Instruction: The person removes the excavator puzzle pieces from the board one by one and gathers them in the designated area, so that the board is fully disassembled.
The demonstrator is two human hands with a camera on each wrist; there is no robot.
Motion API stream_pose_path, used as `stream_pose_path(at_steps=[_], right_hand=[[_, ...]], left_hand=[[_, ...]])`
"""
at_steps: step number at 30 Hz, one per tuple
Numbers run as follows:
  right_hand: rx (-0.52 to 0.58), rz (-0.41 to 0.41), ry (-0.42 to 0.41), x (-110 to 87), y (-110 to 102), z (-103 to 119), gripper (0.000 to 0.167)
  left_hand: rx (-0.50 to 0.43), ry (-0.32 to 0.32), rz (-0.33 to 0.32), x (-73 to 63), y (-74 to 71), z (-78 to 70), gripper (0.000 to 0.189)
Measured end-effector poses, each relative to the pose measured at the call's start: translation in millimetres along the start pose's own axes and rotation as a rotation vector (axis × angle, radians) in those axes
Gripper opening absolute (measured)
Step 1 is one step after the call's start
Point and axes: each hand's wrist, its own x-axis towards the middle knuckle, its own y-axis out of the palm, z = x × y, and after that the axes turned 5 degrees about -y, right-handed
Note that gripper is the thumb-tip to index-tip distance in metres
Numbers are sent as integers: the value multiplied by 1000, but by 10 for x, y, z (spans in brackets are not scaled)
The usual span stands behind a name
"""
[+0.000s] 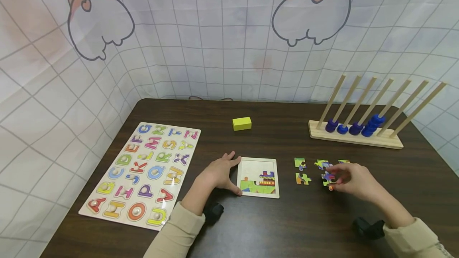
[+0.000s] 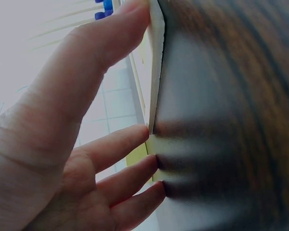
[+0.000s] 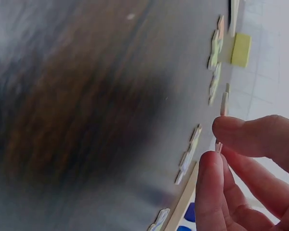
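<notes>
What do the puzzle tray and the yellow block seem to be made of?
The puzzle tray looks like unpainted matt wood, perhaps plywood: its rim and edge are plain cream. The yellow block could be smooth painted wood or plastic; its even colour shows no grain.

Left of the left fingers (image 1: 234,161), an alphabet knob puzzle (image 1: 142,178); beyond them, a yellow rectangular block (image 1: 242,124). Beyond the right fingers (image 1: 337,167), rightward, a wooden bead-counting rack (image 1: 358,140). Farthest behind both, a white gridded curtain (image 1: 222,31).
</notes>
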Motion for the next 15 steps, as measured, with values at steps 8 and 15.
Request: stream_pose_path(at_steps=[8, 15], right_hand=[[-6, 65, 37, 32, -9, -83, 39], [-33, 84, 46, 71, 1, -114, 38]], left_hand=[[10, 2, 2, 1, 5, 7, 100], [11, 4, 1, 5, 6, 3, 100]])
